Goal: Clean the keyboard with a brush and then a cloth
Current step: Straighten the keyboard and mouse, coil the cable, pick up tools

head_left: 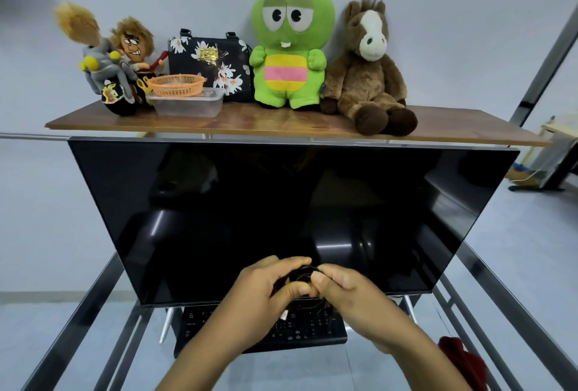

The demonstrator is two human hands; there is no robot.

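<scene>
A black keyboard lies on the glass desk below the monitor, partly hidden by my arms. Above it my left hand and my right hand meet, and both grip a coiled black cable between them. A small white end of the cable hangs under my left hand. A dark red cloth lies on the desk at the lower right. No brush is in view.
A large dark monitor stands right behind the keyboard. A wooden shelf above it carries plush toys, a floral bag, an orange basket and a clear tub. Metal desk rails run along both sides.
</scene>
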